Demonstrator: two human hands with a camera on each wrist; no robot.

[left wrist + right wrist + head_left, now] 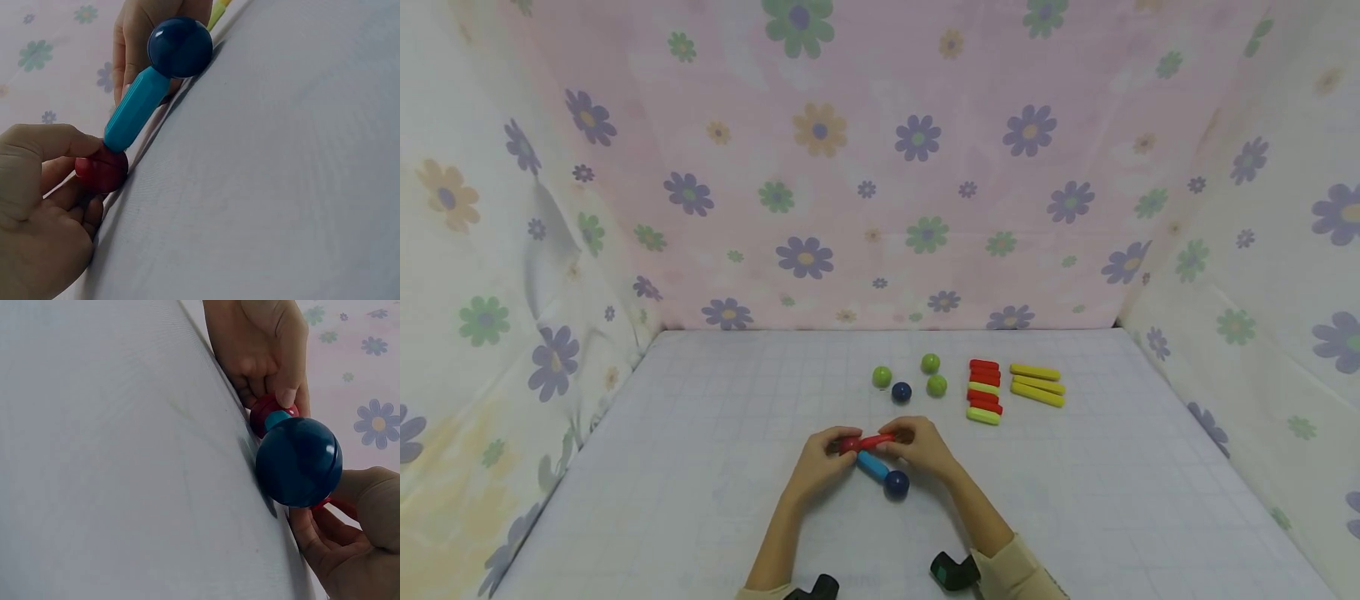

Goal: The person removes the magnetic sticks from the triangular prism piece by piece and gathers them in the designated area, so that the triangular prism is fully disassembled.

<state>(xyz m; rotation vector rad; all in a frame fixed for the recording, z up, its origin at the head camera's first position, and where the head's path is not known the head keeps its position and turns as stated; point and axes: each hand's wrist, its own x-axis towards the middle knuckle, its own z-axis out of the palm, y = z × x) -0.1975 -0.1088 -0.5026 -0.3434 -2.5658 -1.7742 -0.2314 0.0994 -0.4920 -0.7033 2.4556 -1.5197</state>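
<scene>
My left hand (pixel 817 465) holds a red ball (pixel 102 171) between thumb and fingers, low over the white cloth. A light blue stick (pixel 136 109) joins this ball to a dark blue ball (pixel 180 47), which lies on the near side. With thumb and fingers my right hand (pixel 931 450) pinches a short red stick (pixel 877 440). Its left end meets the red ball; whether it is attached there I cannot tell. In the right wrist view the dark blue ball (pixel 299 462) hides most of the red stick.
Beyond the hands lie three green balls (pixel 936 385) and a loose dark blue ball (pixel 901 392). To their right is a column of short red and yellow-green sticks (pixel 984 397), then three longer yellow sticks (pixel 1037 394). Flowered cloth walls (pixel 880 167) enclose the table.
</scene>
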